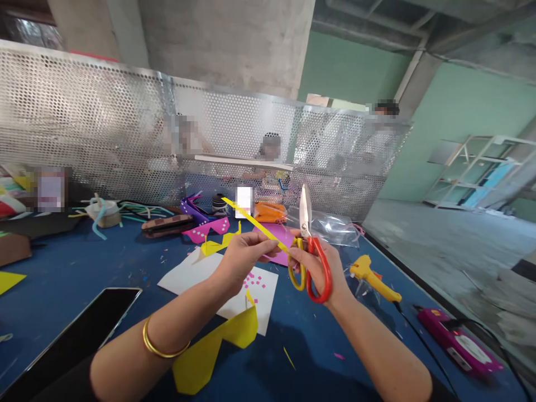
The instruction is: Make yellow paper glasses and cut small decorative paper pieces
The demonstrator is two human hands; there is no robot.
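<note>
The left hand [243,254] pinched one narrow yellow paper strip [253,222], held slanting above the blue table [62,268]; the right hand [318,268] gripped one pair of scissors [310,251], blades shut and pointing up, fingers also touching the strip's lower end; below lay one white sheet [196,276], one yellow cut-out [213,349]; one yellow glue gun [372,277] sat to the right; one dark phone [79,335] at left.

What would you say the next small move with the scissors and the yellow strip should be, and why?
Probably open the scissors and slide the yellow strip between the blades. The right hand holds them shut and pointing up, while the left hand pinches the strip just beside the handles, not between the blades.
</note>
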